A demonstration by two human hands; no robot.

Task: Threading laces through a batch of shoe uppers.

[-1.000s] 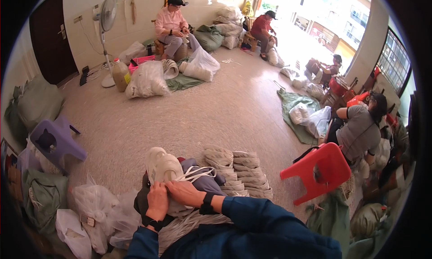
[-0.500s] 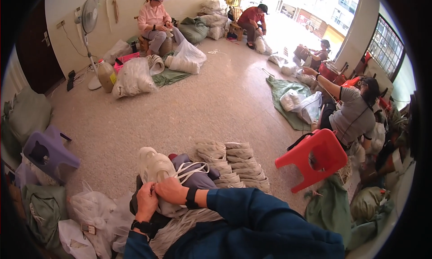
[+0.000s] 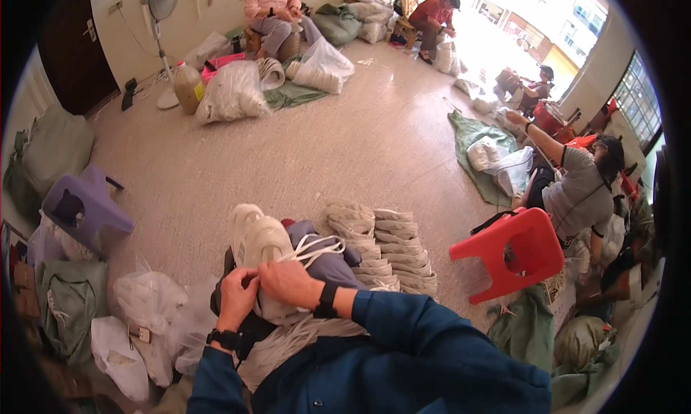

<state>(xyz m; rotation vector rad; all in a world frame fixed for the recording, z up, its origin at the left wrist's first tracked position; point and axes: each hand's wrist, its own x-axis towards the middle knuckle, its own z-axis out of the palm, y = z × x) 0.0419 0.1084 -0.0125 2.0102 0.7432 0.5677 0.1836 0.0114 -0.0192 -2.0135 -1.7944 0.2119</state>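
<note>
In front of me a cream shoe upper (image 3: 267, 240) sits on a dark support, partly hidden by my hands. My left hand (image 3: 237, 297) is closed in a pinch at its near end. The fingertips of my right hand (image 3: 291, 281) meet it there, also closed; whatever thin piece lies between them is too small to make out. White laces (image 3: 314, 247) loop loosely across a grey-purple padded piece (image 3: 327, 269) just right of the upper. Below my wrists, a bundle of pale laces (image 3: 291, 351) lies across my lap.
Rows of cream shoe uppers (image 3: 400, 250) stand on the floor ahead. A red stool (image 3: 536, 230) is at right, a purple stool (image 3: 93, 202) at left. Plastic bags (image 3: 149, 299) lie by my left. Several people sit working, one in grey (image 3: 579, 187) nearby; a fan (image 3: 160, 0) stands far left.
The whole view has shifted, so the room sits higher and my hands farther up and right. My right hand has slid slightly right of the left; both stay pinched at the upper.
</note>
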